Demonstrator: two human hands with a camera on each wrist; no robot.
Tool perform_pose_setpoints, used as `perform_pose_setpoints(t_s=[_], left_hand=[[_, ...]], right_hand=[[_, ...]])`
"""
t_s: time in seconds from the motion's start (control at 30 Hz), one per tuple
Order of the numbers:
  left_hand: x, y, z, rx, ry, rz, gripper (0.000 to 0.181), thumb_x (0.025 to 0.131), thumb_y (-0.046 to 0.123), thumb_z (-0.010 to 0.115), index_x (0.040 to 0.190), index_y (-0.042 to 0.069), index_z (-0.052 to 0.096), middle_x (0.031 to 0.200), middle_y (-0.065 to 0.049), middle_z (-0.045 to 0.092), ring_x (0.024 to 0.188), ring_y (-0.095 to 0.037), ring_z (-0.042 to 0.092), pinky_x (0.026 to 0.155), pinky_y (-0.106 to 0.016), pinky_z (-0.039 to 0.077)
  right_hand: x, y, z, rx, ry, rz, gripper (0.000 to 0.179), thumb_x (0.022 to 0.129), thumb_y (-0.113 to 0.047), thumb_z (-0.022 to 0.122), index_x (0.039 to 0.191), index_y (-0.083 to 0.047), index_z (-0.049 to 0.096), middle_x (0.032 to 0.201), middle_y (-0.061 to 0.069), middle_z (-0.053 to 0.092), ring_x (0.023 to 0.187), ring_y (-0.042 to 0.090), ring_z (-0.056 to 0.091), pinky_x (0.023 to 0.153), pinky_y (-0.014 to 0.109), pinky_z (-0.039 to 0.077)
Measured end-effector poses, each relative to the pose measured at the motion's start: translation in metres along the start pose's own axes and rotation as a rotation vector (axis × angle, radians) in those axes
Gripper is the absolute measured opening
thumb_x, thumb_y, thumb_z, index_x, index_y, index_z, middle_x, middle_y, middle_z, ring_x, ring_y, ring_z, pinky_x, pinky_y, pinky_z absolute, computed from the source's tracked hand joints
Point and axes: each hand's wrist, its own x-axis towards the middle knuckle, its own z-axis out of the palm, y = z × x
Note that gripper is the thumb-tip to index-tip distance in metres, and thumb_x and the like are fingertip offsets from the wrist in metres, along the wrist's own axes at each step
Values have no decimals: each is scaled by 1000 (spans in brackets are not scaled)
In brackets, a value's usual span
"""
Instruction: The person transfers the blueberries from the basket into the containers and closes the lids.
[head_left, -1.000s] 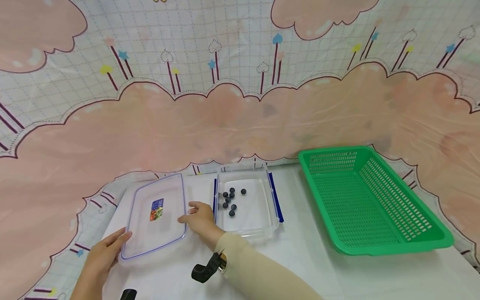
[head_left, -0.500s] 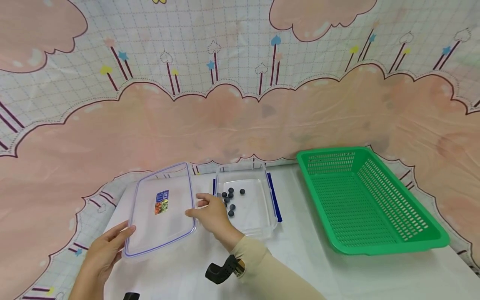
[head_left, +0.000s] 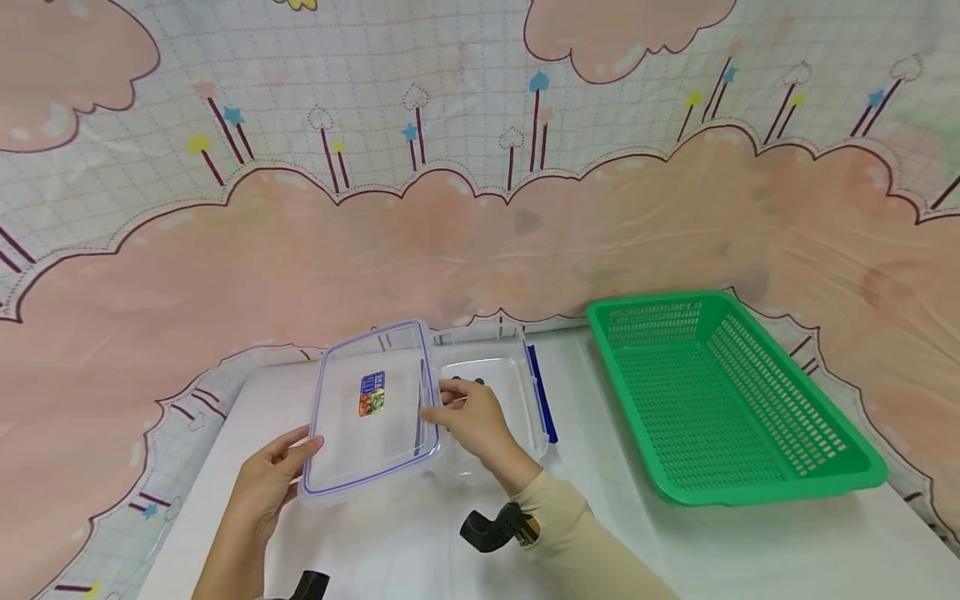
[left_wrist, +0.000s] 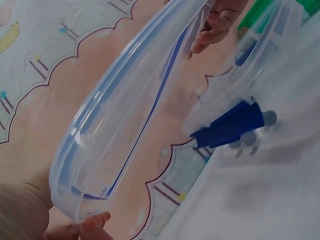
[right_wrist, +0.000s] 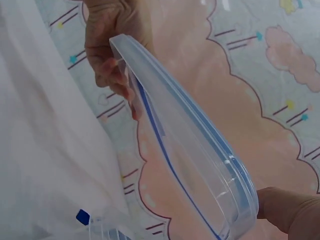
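Observation:
A clear plastic lid point(head_left: 375, 446) with a blue seal and a small printed label is held raised and tilted above the table. My left hand point(head_left: 268, 477) grips its left edge, thumb on top. At the opposite edge, my right hand point(head_left: 478, 423) pinches the lid between thumb and fingers. Behind the right hand stands a clear plastic box point(head_left: 517, 410) with blue side clips point(head_left: 543, 396). The lid overlaps the box's left part in the head view. Small dark round balls point(head_left: 478, 381) show inside the box, mostly hidden behind the right hand and lid.
A green slotted plastic basket point(head_left: 772, 496) sits on the right of the white-covered table point(head_left: 600, 533). Behind the table hangs a patterned cloth point(head_left: 480, 250). Each wrist carries a black camera mount point(head_left: 491, 530).
Both hands have carried the lid right and a little upward, from left of the box to partly over it in view. Most of the dark balls are now covered.

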Motion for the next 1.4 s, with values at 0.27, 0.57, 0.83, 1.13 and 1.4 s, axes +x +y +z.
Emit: perform_pose_setpoints(t_s=[0.27,0.57,0.83,1.13,1.4], left_hand=[[-1,13,33,17,2,55,62,95,34,66,145,5,45,91,4,54,82,-10,52,65,-20,51],[4,25,72,-16,-35,98,58,93,26,68,143,3,48,102,-11,63,81,-18,63,64,-22,54],[8,33,98,-46,-32,98,56,92,26,71,141,7,52,106,-12,67,81,-15,66,64,-22,54],[16,34,119,-55,-38,115,52,91,22,70,139,6,55,98,-7,66,79,-15,65,64,-23,56],[19,34,128,-33,-20,116,54,90,24,72,138,7,55,106,-11,68,78,-13,63,64,-23,55]], right_hand=[[0,4,-34,-34,33,4,48,80,-17,80,122,1,66,104,13,65,84,16,63,65,27,53],[1,17,-66,-76,136,40,44,81,-17,79,120,0,68,106,13,67,87,18,64,67,24,53],[2,27,-88,-104,179,75,43,82,-17,78,120,2,67,104,13,67,90,21,66,72,28,56],[1,41,-101,-92,205,98,43,82,-14,78,119,4,67,103,15,68,90,21,64,73,27,56],[3,49,-105,-85,222,109,39,82,-12,77,116,5,68,98,13,67,85,19,61,69,24,53]])
